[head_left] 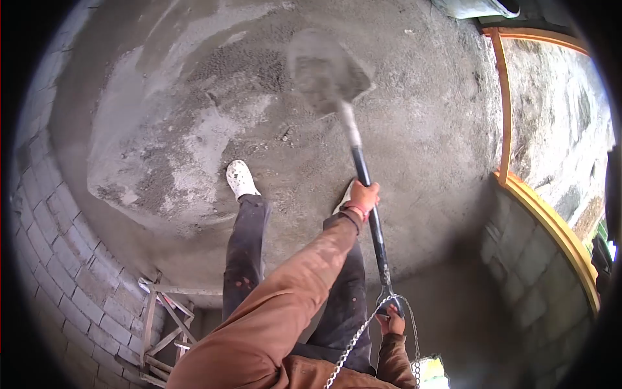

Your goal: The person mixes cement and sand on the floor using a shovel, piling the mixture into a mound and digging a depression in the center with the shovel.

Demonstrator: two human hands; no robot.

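Shovel is gripped mid-shaft by the left hand, end handle wrapped by the right hand. Blade's loaded with grey mix, held over the floor.

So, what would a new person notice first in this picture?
First the shovel, its loaded blade blurred at top centre above the grey mix spread over the floor. Both hands grip it: the left hand mid-shaft, the right hand at the handle end near the bottom. A white shoe stands on the mix at centre, and a block wall curves along the left.
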